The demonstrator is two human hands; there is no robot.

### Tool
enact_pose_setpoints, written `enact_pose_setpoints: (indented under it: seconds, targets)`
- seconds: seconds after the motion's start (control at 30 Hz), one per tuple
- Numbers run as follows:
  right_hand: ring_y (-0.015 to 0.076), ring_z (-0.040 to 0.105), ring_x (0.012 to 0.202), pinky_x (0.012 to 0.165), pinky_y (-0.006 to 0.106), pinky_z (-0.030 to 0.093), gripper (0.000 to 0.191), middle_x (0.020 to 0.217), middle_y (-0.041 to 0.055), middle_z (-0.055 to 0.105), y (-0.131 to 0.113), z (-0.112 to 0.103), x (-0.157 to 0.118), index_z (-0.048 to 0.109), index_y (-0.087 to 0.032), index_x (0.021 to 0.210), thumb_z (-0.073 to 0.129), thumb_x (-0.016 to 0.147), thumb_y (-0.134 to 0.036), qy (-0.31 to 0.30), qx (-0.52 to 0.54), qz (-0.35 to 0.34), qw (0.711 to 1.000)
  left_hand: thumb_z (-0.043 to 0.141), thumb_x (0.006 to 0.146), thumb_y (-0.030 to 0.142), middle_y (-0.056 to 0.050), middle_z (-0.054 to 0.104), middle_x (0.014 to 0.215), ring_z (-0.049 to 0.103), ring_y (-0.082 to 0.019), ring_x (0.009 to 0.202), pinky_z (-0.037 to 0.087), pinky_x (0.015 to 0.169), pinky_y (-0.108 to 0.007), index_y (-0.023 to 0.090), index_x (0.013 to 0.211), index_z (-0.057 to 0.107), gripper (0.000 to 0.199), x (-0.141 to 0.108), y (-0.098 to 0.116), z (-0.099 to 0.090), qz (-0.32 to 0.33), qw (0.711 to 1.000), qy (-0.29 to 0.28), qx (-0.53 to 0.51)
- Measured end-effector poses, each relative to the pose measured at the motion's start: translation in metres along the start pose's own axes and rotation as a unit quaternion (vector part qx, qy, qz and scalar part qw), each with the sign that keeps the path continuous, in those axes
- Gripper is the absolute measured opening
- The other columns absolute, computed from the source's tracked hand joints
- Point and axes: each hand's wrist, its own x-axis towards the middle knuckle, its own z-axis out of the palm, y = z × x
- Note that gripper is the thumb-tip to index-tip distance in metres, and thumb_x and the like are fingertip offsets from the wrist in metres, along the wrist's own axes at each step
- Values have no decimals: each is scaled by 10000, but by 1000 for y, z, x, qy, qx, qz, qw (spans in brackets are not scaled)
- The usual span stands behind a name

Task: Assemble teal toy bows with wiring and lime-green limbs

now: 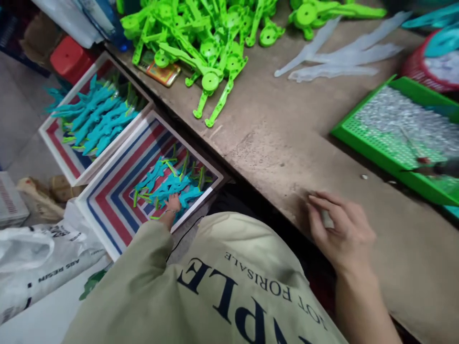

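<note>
My left hand (172, 204) reaches down into the striped-lined box (118, 186), its fingers spread over a loose heap of blue and green plastic parts (172, 184). Nothing can be made out in its grasp. Over the brown table (272, 143), near its front edge, my right hand (339, 227) is half curled, thumb and fingers apart, with nothing between them. Beyond both hands lies a large pile of bright green parts (211, 43) at the back of the table.
A second box holds stacked blue parts (100, 114). Right of the pile lie translucent pieces (340, 57). A green tray (380, 157) of small metal pieces and a red basket (418, 67) stand at the right. White bags (46, 258) lie lower left.
</note>
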Motion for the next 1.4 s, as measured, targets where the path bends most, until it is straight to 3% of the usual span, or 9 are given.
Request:
enact_pose_setpoints:
  seconds: [0.2, 0.37, 0.47, 0.53, 0.6, 0.73, 1.0, 1.17, 1.4]
  targets:
    - [251, 739, 972, 845, 425, 620, 182, 1053, 110, 773, -14, 6, -6, 710, -221, 1093, 654, 942, -136, -11, 33, 46, 998, 657, 992, 402, -107, 637, 1299, 651, -252, 1140, 576, 972, -484, 169, 1301, 611, 390, 7, 58, -45, 135, 975, 147, -101]
    - [236, 723, 1024, 830, 392, 608, 183, 1080, 118, 774, -19, 14, -13, 701, -189, 1092, 592, 964, -116, 12, 67, 63, 996, 632, 872, 437, -138, 517, 1107, 563, -361, 1131, 493, 999, -633, 131, 1167, 485, 450, 8, 137, -92, 294, 881, 291, -229]
    - [231, 719, 1010, 810, 385, 594, 179, 1075, 102, 779, -2, -2, -21, 694, -192, 1089, 585, 965, -122, 11, 55, 60, 997, 760, 701, 461, -87, 460, 1033, 550, -333, 1059, 520, 914, -576, 197, 1077, 455, 551, -6, 203, -113, 460, 726, 405, -312]
    - [230, 719, 975, 816, 396, 588, 203, 1071, 99, 779, 17, -28, -29, 695, -205, 1095, 568, 962, -118, 16, 31, 82, 996, 786, 674, 409, -70, 459, 1038, 556, -282, 998, 531, 881, -523, 212, 1087, 453, 566, -30, 248, -123, 566, 620, 425, -339]
    - [236, 717, 950, 823, 411, 586, 223, 1059, 101, 780, 42, -65, -39, 701, -220, 1090, 550, 960, -119, 30, -16, 125, 992, 783, 690, 345, -72, 483, 1083, 578, -240, 944, 546, 843, -478, 213, 1132, 436, 577, -59, 287, -129, 642, 566, 389, -341]
    - [269, 711, 994, 890, 443, 578, 187, 1048, 106, 775, 88, -157, -64, 712, -227, 1073, 569, 959, -187, 80, -152, 250, 953, 795, 730, 221, -101, 535, 1167, 636, -250, 1011, 571, 848, -452, 185, 1273, 446, 646, -119, 341, -131, 717, 548, 286, -322]
    - [348, 715, 1036, 947, 518, 553, 233, 1069, 145, 776, 119, -308, -138, 746, -193, 1056, 578, 897, -225, 113, -349, 467, 804, 749, 897, 263, -174, 625, 1283, 603, -331, 1260, 508, 1042, -516, 167, 1516, 420, 707, -183, 382, -113, 812, 519, 123, -239]
    - [280, 740, 942, 906, 460, 588, 210, 1009, 88, 792, 89, -373, -187, 744, -215, 1055, 638, 876, -239, 239, -339, 513, 752, 713, 908, 478, -222, 611, 1344, 527, -430, 1381, 428, 1126, -626, 145, 1527, 423, 760, -194, 397, -99, 849, 498, 50, -168]
    - [234, 743, 823, 831, 427, 619, 235, 925, 57, 794, -24, -420, -253, 734, -200, 1042, 690, 817, -253, 280, -405, 577, 652, 607, 954, 496, -248, 464, 1571, 285, -475, 1560, 275, 1196, -734, 220, 1597, 375, 736, -230, 404, -80, 857, 508, -38, -84]
